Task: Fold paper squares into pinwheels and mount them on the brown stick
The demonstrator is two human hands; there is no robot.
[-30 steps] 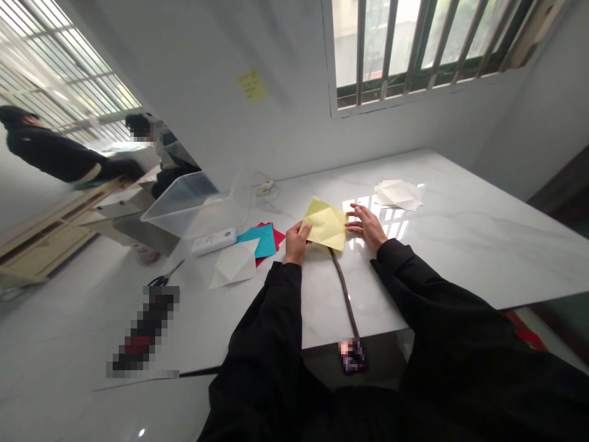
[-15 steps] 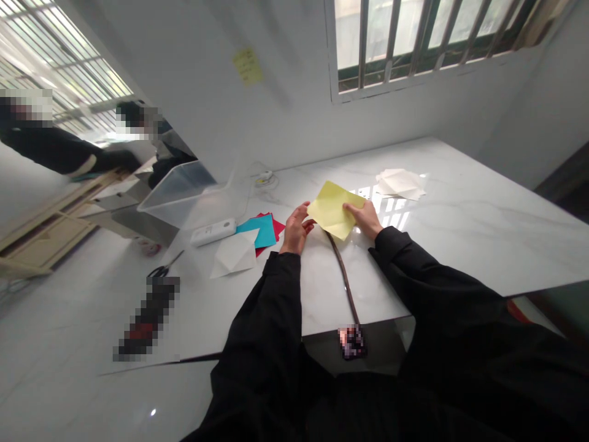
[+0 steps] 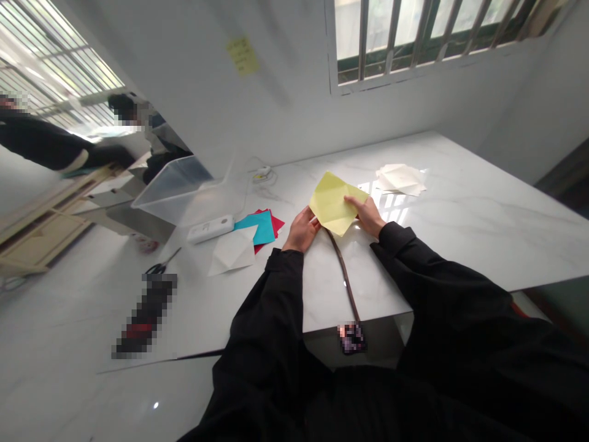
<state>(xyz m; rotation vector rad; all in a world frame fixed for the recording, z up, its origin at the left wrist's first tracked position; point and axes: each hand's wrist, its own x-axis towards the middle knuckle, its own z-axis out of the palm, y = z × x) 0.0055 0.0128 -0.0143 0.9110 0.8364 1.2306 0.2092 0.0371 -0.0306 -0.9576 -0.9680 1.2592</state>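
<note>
A sheet of yellow paper with crease lines is held tilted above the table. My right hand pinches it at the right, thumb on top and fingers behind. At its lower left edge is my left hand, fingers curled against the edge and partly hidden by the paper. Below the sheet, a thin dark strap runs down past the table edge to a blurred-out object. Left of my left hand lie a creased white sheet, a turquoise sheet and red paper.
Folded white paper lies at the back right of the marbled table. To the left are a white power strip, scissors, a blurred-out dark item and a clear plastic bin. Two people sit farther back left.
My left hand has moved in closer against the yellow paper, its fingers less spread. The paper has turned slightly, with its creases now showing more. My right hand keeps its pinch.
</note>
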